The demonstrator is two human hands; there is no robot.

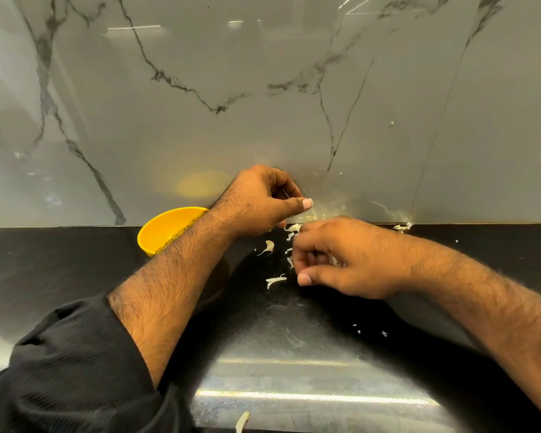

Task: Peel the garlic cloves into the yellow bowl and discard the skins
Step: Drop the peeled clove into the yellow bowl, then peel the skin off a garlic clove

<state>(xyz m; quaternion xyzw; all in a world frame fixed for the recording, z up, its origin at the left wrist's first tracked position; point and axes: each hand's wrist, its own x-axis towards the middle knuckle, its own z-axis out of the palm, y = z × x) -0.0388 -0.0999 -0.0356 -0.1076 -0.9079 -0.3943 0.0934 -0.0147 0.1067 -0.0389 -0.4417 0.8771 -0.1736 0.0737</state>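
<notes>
left hand [260, 201] pinches a skin strip | right hand [334, 257] curled, perhaps on a clove (hidden) | yellow bowl [166, 229] left

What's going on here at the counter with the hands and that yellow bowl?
A person is peeling garlic by hand over a black countertop. The left hand pinches a thin strip of skin, while the right hand is curled around something pale, most likely a clove, though it is mostly hidden. Loose garlic skins lie scattered on the counter between and below the hands. The yellow bowl sits to the left against the marble wall, partly behind the left forearm; its contents cannot be seen.
</notes>
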